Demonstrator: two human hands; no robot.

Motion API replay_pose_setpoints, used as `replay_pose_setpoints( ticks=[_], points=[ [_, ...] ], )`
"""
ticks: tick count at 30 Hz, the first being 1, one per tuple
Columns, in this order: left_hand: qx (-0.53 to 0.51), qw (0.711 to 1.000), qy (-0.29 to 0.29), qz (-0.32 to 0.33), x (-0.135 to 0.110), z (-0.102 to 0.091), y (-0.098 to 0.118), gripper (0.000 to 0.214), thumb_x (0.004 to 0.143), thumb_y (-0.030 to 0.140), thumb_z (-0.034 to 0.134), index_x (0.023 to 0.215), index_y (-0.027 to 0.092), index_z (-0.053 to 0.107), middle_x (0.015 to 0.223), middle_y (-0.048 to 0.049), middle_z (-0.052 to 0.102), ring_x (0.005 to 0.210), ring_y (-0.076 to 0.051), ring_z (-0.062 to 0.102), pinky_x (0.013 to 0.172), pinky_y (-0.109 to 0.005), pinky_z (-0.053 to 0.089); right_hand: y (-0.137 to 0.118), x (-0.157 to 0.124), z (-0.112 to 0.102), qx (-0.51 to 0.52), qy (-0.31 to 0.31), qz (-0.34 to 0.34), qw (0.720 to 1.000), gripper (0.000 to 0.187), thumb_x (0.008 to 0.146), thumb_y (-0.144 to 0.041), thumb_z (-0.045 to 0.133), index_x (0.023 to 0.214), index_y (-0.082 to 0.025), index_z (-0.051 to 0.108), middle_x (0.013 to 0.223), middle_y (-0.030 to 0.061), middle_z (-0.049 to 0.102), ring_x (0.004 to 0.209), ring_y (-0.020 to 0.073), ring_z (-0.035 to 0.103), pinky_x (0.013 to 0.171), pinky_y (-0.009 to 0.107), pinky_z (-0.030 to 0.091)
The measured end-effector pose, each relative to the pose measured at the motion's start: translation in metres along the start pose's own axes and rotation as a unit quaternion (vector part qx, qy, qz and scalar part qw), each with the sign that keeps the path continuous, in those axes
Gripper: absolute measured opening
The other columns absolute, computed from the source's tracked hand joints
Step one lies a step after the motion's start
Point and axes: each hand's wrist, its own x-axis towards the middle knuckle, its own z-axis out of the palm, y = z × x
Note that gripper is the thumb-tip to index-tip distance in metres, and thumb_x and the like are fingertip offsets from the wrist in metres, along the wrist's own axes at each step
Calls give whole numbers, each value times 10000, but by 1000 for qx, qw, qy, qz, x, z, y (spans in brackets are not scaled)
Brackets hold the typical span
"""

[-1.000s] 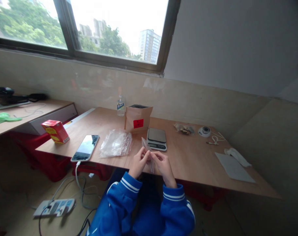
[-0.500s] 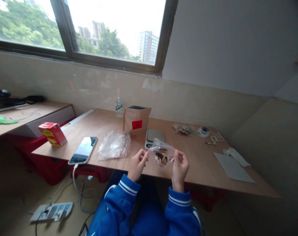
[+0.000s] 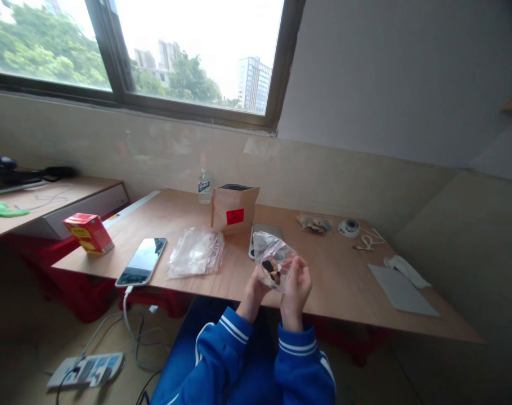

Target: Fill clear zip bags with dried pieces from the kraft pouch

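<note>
Both hands, left hand [image 3: 256,289] and right hand [image 3: 297,284], hold a small clear bag [image 3: 273,261] of dark pieces, each grip clamped on it, lifted above the counter [image 3: 332,281] edge, scale [image 3: 264,233] at 12 o'clock.

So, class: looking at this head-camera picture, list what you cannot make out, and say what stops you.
- Scale, head view: mostly hidden behind the small clear bag.
- Contents of that bag: dark and pale pieces, too small to name.
- Left hand: its fingers are covered by the bag; the right hand shows better.
- Brown pouch: its inside is not visible from this angle, and its red label is too small to read.
- Bottle: label too small to read.
</note>
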Motion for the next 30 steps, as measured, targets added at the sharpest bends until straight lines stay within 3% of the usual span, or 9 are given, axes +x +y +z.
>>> replay_pose_setpoints(
  ticks=[4,8,11,13,16,20,26,30],
  points=[
    [15,1000,-14,7,5,-4,20,465,763,497,591,1065,146,625,927,-112,696,776,-202,635,632,-282,470,0,0,0,-33,43,-74,996,440,787,-464,617,1100,-210,439,913,26,537,670,116,560,600,265,493],
    [-60,995,54,65,30,-21,48,290,765,350,640,1024,226,606,969,-30,681,824,-154,637,699,-247,452,-4,2,-3,-45,45,-88,994,297,858,-448,521,1008,-196,478,830,0,526,604,93,512,555,236,456],
    [-177,977,118,18,47,-37,65,135,835,316,560,886,202,611,868,-30,679,796,-147,639,692,-253,460,-4,2,-3,-26,12,-67,997,260,877,-430,492,967,-187,511,777,-7,545,618,109,531,550,242,454],
    [-235,961,143,-3,52,-47,69,151,863,323,521,822,199,598,775,-19,660,699,-127,624,613,-237,457,-2,0,0,-21,-26,-56,998,246,881,-416,488,923,-179,539,754,-4,562,639,124,552,579,264,463],
    [-259,956,136,7,50,-55,66,137,851,313,548,789,198,590,700,6,630,569,-93,574,507,-205,421,-1,-7,8,-32,-69,-75,994,231,890,-381,483,839,-172,569,733,0,579,658,135,568,652,293,464],
    [-249,960,128,1,42,-57,60,84,831,275,577,809,199,607,720,7,646,598,-106,594,503,-206,427,-4,-20,23,-63,-96,-129,985,223,903,-337,462,794,-185,583,735,5,588,715,148,572,717,299,449],
    [-264,956,129,16,39,-54,62,107,836,298,571,850,202,617,724,9,647,573,-106,583,495,-210,422,-13,-2,61,-117,-236,-145,954,208,894,-310,467,925,-197,638,928,48,642,892,179,602,831,321,467],
    [-260,953,152,12,40,-54,62,106,842,283,563,864,200,624,733,3,647,598,-115,586,522,-222,439,-14,39,94,-164,-372,-150,901,224,855,-282,512,989,-209,677,986,48,668,897,175,625,830,314,481]
  ],
)
